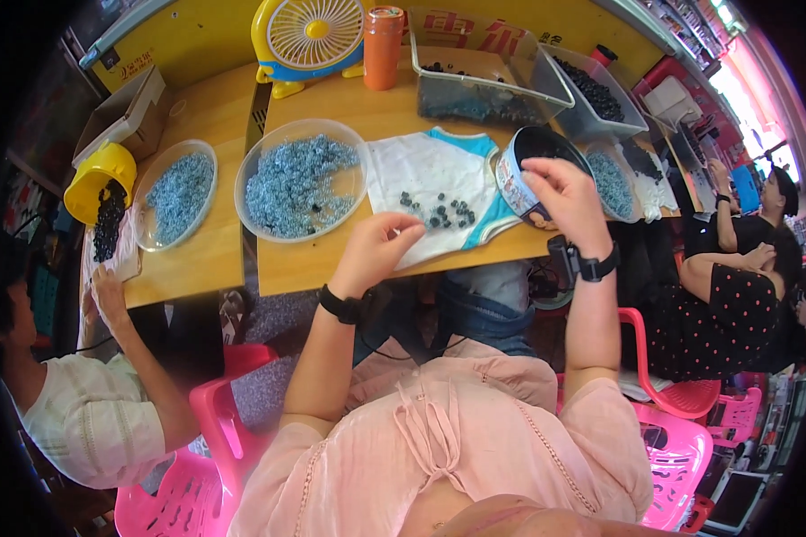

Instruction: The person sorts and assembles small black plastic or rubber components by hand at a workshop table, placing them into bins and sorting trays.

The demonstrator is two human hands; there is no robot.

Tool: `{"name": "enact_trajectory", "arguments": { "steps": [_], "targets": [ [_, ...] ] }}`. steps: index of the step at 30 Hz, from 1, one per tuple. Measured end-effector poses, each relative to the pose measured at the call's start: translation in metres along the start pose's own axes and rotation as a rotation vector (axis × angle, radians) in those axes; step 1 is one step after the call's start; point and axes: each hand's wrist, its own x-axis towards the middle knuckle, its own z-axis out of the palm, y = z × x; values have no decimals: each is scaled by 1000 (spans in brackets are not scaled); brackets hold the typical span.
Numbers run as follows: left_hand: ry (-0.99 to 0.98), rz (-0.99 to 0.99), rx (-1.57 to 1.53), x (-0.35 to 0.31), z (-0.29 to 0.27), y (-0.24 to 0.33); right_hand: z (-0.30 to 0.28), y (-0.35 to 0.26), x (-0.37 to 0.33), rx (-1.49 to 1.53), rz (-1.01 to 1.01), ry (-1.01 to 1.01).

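Observation:
My left hand (pixel 381 251) hovers at the near left edge of a white cloth (pixel 403 174) with blue trim, thumb and fingertips pinched together. Anything between those fingertips is too small to make out. Several dark round beads (pixel 440 215) lie loose on the cloth, just right of this hand. My right hand (pixel 571 201) is raised over the near rim of a round tub (pixel 512 183), dark inside and printed outside. Its fingers are curled against the thumb, and what they may hold is hidden. Left of the cloth stands a clear round dish (pixel 242 192) of pale blue beads (pixel 300 183).
A clear bin (pixel 461 107) and a second bin (pixel 591 85) of dark pieces stand behind. A yellow fan (pixel 313 31) and an orange tumbler (pixel 383 49) are at the back. People sit on both sides; at left, a co-worker's hand (pixel 109 295) is near a tipped yellow bucket (pixel 98 183).

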Motion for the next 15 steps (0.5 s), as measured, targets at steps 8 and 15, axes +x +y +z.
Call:
{"name": "enact_trajectory", "arguments": {
  "steps": [8, 15],
  "targets": [
    [23, -19, 138, 4, 4, -9, -41, -2, 168, -280, -46, -250],
    [97, 27, 86, -1, 3, -6, -19, 64, 275, -348, 453, -568]
  ]
}}
